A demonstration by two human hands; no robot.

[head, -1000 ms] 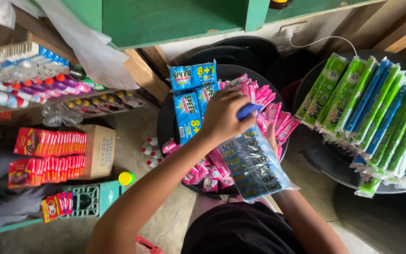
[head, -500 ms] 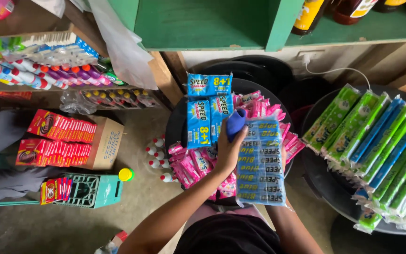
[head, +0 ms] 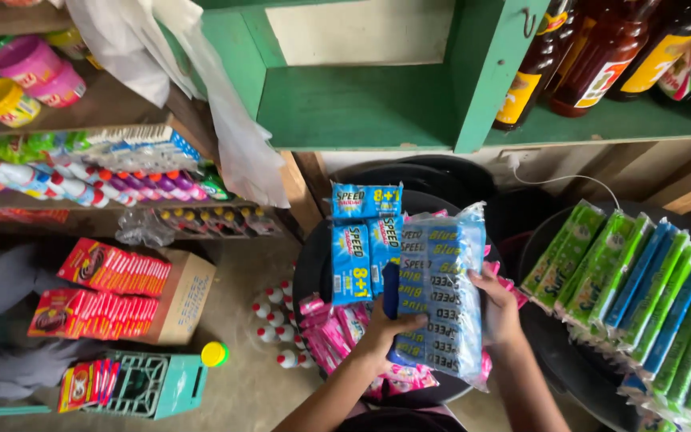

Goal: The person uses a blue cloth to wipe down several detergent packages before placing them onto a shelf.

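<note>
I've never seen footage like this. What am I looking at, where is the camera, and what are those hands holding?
The camera sits on a person's head and looks down at their own two bare hands in a small shop. The left hand and right hand together hold a clear plastic bag of blue sachets, gripped at its two sides. Below it, a round black tub holds blue packets and pink sachets. To the right lie green and blue sachet strips; brown bottles stand on a green shelf.

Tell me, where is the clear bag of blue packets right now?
In the head view, the clear bag of blue packets is held between the left hand and right hand, above the black tub of pink sachets.
</note>
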